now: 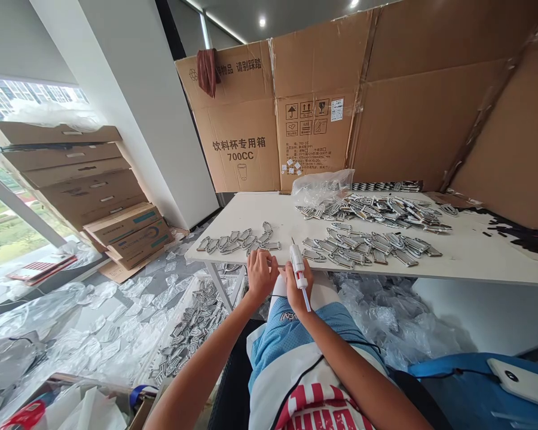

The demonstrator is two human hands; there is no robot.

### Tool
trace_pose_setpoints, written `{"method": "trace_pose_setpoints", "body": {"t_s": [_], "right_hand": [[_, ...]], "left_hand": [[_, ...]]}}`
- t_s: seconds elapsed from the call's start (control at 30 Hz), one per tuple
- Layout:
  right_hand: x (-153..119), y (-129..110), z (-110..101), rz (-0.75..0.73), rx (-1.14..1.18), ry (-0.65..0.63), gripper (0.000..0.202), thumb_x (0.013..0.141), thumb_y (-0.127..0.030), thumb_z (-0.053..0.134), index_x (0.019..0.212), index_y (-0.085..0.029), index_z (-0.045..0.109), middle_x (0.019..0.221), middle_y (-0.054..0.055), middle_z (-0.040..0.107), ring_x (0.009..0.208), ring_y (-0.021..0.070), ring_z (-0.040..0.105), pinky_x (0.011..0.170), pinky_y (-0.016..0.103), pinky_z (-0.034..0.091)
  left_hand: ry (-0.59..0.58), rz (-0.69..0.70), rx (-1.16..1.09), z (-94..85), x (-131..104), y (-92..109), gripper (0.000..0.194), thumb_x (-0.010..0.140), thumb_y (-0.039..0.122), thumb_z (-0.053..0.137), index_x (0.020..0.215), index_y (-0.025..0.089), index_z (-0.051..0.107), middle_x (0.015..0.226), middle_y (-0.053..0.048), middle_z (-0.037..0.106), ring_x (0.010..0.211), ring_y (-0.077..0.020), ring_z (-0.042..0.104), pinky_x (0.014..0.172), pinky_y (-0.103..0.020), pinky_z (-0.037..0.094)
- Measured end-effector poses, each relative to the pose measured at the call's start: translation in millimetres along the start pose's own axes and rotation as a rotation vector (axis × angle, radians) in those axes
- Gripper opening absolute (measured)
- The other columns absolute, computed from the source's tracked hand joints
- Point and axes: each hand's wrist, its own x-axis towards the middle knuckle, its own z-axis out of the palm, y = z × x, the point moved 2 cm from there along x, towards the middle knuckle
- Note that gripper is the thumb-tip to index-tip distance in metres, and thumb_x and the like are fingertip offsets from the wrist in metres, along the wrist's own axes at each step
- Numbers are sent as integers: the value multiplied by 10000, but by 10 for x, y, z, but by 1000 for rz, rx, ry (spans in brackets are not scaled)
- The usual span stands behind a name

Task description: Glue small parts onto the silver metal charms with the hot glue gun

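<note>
Fingers (308, 275) of the right hand (292, 288) grasp the tool (297, 266); the left hand (260, 275) curls, whether on anything I cannot tell; a slack grip could drop the tool among the clips (367, 246)

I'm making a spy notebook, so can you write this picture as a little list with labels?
Left hand: fingers curled, by the near edge of the white table; can't tell if it holds anything
Right hand: holds what looks like a white glue gun, tip pointing away from the person
Silvery buckle-like pieces: small group on the table's left, bigger piles on its right
Also on table: clear plastic bag, black pieces far right
Behind: brown cardboard wall
</note>
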Motion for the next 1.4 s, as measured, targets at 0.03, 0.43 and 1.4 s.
{"method": "trace_pose_setpoints", "body": {"t_s": [0.03,0.43,1.4], "right_hand": [[2,-10,-3,22,10,-4,328,1071,-570,638,927,-279,591,783,-5,649,711,249,622,661,369,505],[3,-44,-12,88,60,-14,324,1049,-563,675,918,-277,600,818,0,674,722,246,633,693,384,540],[13,-113,-25,97,53,1,350,1045,-572,669,873,-280,579,742,-18,617,663,226,566,653,374,475]], "left_hand": [[1,3,2,-1,1,1,197,1084,175,579,954,289,482,893,-50,641,870,-289,576,836,-453,440],[9,22,3,-15,13,13,193,1093,178,567,964,287,474,895,-48,640,852,-283,550,825,-440,435],[1,20,5,-15,22,21,199,1095,178,561,951,291,480,887,-50,641,848,-287,558,819,-454,430]]}}
